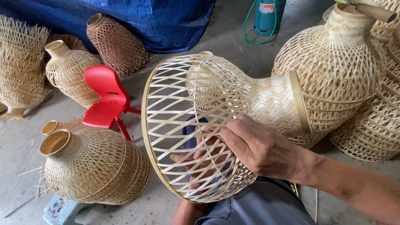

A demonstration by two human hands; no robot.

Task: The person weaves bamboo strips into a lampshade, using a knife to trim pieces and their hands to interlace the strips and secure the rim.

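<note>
A woven bamboo lampshade (250,96), bell-shaped with a narrow tightly woven neck pointing right, lies on its side across my lap. Its wide open rim (146,125) faces left. My right hand (260,148) rests on the outside of the open lattice, fingers pressing the strips near the lower middle. My left hand (200,160) is inside the shade, seen only through the lattice, its fingers against the weave from within. My forearm enters from the lower edge.
Finished bamboo shades stand stacked at right (337,62) and lower left (91,166), more at far left (68,73). A small red plastic chair (106,98) lies tipped on the concrete floor. A blue tarp (166,21) and a teal gas cylinder (266,16) sit behind.
</note>
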